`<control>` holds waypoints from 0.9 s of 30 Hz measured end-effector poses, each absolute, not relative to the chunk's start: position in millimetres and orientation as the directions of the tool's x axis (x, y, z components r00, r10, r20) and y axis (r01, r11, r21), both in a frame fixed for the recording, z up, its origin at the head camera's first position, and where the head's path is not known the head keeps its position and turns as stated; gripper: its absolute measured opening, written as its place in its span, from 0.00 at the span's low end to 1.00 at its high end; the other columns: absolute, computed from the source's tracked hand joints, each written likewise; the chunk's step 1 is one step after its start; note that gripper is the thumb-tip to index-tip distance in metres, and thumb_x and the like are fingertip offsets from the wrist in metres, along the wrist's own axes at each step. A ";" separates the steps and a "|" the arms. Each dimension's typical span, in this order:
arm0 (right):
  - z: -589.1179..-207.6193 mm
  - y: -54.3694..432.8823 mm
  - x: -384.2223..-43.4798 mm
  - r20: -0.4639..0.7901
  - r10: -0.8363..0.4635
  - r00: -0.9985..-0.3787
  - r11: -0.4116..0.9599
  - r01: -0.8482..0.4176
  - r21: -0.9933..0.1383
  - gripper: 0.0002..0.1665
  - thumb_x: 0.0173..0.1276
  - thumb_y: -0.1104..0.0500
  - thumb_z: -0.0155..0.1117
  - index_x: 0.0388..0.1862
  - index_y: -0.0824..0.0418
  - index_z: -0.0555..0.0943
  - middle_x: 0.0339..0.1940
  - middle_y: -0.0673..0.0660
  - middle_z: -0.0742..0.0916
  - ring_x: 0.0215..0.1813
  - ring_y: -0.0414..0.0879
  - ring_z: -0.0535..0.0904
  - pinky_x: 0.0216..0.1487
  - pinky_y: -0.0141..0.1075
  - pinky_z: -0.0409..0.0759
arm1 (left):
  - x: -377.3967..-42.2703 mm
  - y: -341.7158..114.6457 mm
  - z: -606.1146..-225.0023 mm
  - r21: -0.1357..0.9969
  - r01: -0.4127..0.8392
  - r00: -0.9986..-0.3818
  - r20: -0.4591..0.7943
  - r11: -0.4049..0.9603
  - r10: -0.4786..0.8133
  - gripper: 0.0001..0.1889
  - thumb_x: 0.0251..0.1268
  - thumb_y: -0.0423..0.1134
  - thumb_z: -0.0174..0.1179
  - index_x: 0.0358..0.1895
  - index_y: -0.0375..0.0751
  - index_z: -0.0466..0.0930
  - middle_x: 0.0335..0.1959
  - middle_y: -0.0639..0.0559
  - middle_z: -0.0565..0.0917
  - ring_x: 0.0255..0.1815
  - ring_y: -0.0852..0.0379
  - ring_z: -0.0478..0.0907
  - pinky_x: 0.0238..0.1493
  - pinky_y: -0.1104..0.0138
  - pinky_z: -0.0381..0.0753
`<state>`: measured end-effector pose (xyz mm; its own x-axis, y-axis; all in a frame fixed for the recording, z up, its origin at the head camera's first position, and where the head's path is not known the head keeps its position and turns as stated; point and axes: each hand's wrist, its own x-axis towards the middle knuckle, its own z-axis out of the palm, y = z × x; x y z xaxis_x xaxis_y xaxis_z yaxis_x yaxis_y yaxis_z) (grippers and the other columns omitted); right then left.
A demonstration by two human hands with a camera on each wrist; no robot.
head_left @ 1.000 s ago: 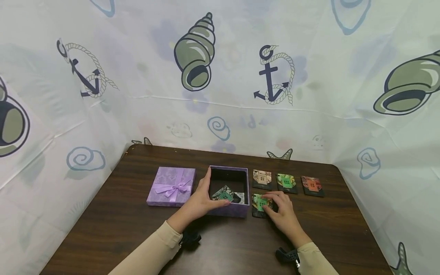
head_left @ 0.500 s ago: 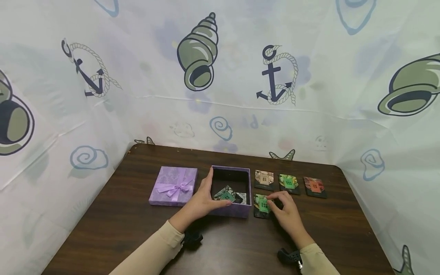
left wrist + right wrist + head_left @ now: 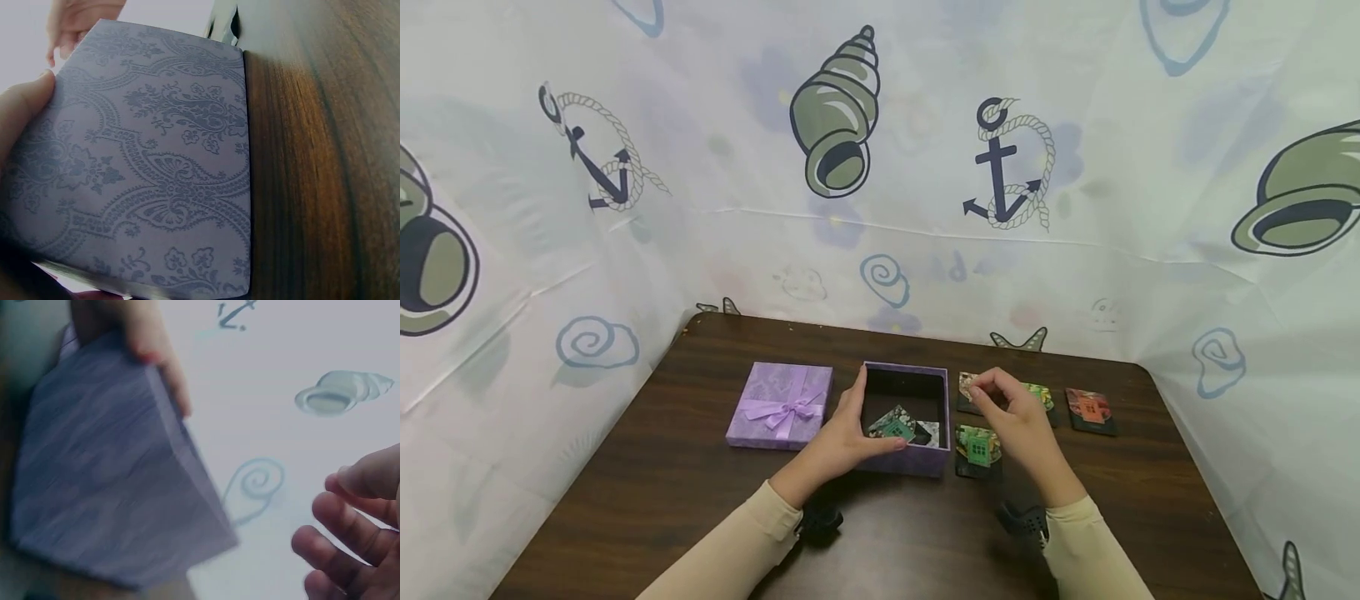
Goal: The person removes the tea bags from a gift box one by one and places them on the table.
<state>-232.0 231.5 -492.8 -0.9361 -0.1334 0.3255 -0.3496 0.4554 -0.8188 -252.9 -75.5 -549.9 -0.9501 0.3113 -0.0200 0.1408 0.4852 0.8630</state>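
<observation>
My left hand (image 3: 842, 437) holds the open purple box (image 3: 898, 461), fingers along its left wall and thumb over the front rim. Inside lie a dark green patterned card (image 3: 891, 423) and a black-and-white piece (image 3: 932, 432). My right hand (image 3: 1028, 429) hovers right of the box, above the cards, thumb and forefinger close together. Nothing shows between its loosely bent fingers in the right wrist view. Below it lies a green card (image 3: 978, 451). Behind it, a beige card (image 3: 967, 392) and another green card (image 3: 1041, 396) are partly hidden.
The purple lid (image 3: 778, 404) with a ribbon bow lies left of the box. A red card (image 3: 1091, 410) ends the back row at the right. Everything stands on a dark wooden table (image 3: 647, 467), with a printed cloth (image 3: 730, 167) hanging behind and at the sides.
My right hand has let go of the green card in the front row and risen away over the back row. The left hand stays on the box.
</observation>
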 end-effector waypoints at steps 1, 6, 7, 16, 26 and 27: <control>-487.9 227.2 -234.1 0.320 -0.149 -0.936 0.444 -0.352 -0.824 0.05 0.84 0.52 0.66 0.50 0.49 0.86 0.40 0.58 0.88 0.35 0.46 0.80 0.36 0.34 0.79 | -252.9 -75.6 -549.5 0.863 0.138 -0.950 -0.023 0.485 0.312 0.76 0.52 0.67 0.82 0.90 0.70 0.26 0.92 0.41 0.46 0.91 0.36 0.50 0.81 0.31 0.61; -473.2 209.6 -244.2 0.292 -0.230 -0.928 0.405 -0.364 -0.839 0.08 0.85 0.50 0.65 0.51 0.52 0.86 0.38 0.62 0.87 0.36 0.49 0.83 0.36 0.38 0.84 | -251.9 -75.7 -548.7 0.865 0.131 -0.949 -0.032 0.484 0.313 0.76 0.52 0.68 0.82 0.90 0.69 0.26 0.92 0.41 0.46 0.91 0.36 0.50 0.82 0.31 0.61; -471.2 207.0 -245.6 0.284 -0.240 -0.928 0.403 -0.361 -0.841 0.08 0.85 0.49 0.65 0.51 0.52 0.86 0.38 0.63 0.87 0.36 0.51 0.84 0.36 0.38 0.84 | -251.9 -75.5 -548.7 0.866 0.132 -0.949 -0.030 0.483 0.314 0.76 0.53 0.68 0.82 0.90 0.69 0.26 0.92 0.41 0.46 0.91 0.35 0.50 0.82 0.32 0.61; -458.7 191.0 -257.6 0.161 -0.265 -0.951 0.378 -0.256 -0.890 0.10 0.84 0.47 0.65 0.50 0.51 0.85 0.40 0.66 0.86 0.38 0.62 0.84 0.36 0.45 0.88 | -251.7 -75.0 -548.4 0.868 0.139 -0.948 -0.022 0.477 0.317 0.75 0.54 0.66 0.82 0.91 0.67 0.26 0.92 0.40 0.47 0.90 0.34 0.52 0.81 0.32 0.63; -447.2 181.8 -275.0 -0.039 -0.457 -0.889 0.405 -0.169 -0.899 0.12 0.85 0.52 0.64 0.54 0.58 0.84 0.46 0.64 0.86 0.45 0.63 0.86 0.49 0.52 0.89 | -252.7 -75.2 -548.5 0.870 0.131 -0.948 -0.030 0.476 0.316 0.76 0.53 0.68 0.82 0.91 0.65 0.27 0.92 0.39 0.47 0.89 0.33 0.55 0.80 0.31 0.64; -446.2 180.2 -276.7 -0.057 -0.468 -0.882 0.416 -0.164 -0.894 0.12 0.85 0.52 0.64 0.54 0.59 0.84 0.46 0.64 0.87 0.45 0.62 0.86 0.50 0.52 0.89 | -252.8 -75.0 -548.8 0.869 0.135 -0.948 -0.025 0.476 0.316 0.76 0.54 0.67 0.82 0.91 0.64 0.27 0.92 0.39 0.47 0.89 0.33 0.55 0.80 0.31 0.64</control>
<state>-276.7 180.2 -446.2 -0.8818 -0.4683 -0.0566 -0.1636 0.4163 -0.8944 -252.8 -75.0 -548.8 -0.9483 0.3163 -0.0255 0.1353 0.4757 0.8692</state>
